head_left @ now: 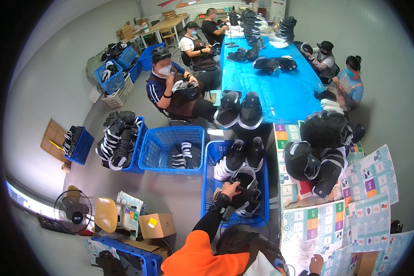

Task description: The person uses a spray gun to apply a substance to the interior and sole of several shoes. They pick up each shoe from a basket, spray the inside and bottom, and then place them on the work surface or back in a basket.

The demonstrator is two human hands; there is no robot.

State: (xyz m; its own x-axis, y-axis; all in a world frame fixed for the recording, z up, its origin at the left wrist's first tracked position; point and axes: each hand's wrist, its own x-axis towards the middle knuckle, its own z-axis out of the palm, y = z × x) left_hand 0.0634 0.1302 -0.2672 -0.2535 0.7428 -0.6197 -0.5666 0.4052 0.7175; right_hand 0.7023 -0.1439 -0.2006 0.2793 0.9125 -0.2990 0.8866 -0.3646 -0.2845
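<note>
My left hand (230,188), below an orange sleeve and a black wrist strap, reaches into a blue crate (208,158). Its fingers are closed on the upper edge of a black shoe (244,180). More black shoes with white soles stand in that crate, such as an upright pair (237,155) at its far end. My right hand (316,264) is at the lower edge, beside the table covered with printed sheets (308,225). How its fingers are set is too small and partly hidden to make out.
Black-and-white shoes (301,161) lie piled on the sheet-covered table. Beyond it runs a long blue-covered table (280,94) with people seated on both sides. Left of my crate are another blue crate (170,131), a heaped crate (138,156), a cardboard box (163,225) and a fan (73,211).
</note>
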